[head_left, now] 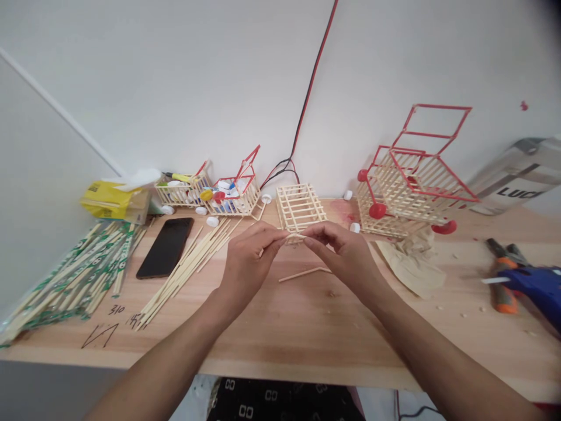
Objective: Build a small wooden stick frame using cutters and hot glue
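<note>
My left hand (256,251) and my right hand (339,251) meet at the middle of the table, each with fingertips pinched on a short bamboo stick (296,235). Right behind it stands a small basket-like frame (300,207) built from crossed bamboo sticks. The held stick overlaps the frame's near edge, and I cannot tell if the two touch. A bent stick piece (304,273) lies on the wood just below my hands.
Left are loose sticks (188,272), a black phone (165,248) and wrapped chopsticks (83,272). Behind stand two small stick carts (234,199) holding bottle caps. To the right are a larger red-trimmed cart (407,187), crumpled paper (412,263), pliers (503,286) and a blue glue gun (537,289).
</note>
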Demonstrator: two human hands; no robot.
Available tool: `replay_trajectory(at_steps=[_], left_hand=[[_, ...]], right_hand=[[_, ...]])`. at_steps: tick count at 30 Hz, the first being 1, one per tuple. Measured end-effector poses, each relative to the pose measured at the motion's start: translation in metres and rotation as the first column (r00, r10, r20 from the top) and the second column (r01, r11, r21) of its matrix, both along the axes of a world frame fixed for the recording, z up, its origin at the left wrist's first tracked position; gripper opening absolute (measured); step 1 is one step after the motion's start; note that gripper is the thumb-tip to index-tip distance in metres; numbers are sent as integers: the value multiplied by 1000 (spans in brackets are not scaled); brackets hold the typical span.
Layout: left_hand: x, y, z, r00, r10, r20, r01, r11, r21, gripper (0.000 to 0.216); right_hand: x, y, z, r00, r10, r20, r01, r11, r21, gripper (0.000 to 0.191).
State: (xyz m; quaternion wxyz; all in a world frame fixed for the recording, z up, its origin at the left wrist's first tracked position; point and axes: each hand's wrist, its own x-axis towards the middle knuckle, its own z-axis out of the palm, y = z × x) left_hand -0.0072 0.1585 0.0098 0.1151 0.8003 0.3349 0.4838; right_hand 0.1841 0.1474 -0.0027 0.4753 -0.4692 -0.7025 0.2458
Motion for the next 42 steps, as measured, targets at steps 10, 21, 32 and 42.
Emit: replay_trajectory(at_steps=[10, 21, 32, 42], left_hand=[[0, 1, -1, 1000, -2, -15, 2, 1000, 1, 15], [0, 0, -1, 1000, 1, -25, -1, 1000, -2, 15], [1, -1, -2, 999, 26, -32, -27, 999, -28, 13], [1, -2, 0, 999, 21, -34, -23, 999, -49, 14]], right_hand=[[-2, -3, 0, 999, -24, 45, 22, 999, 49, 6], [-3, -3, -1, 998, -26, 63, 22, 998, 60, 7], [-4, -4, 0, 996, -41, 76, 37, 998, 57, 7], [-4, -3, 0, 997, -34, 69, 30, 998, 54, 9]])
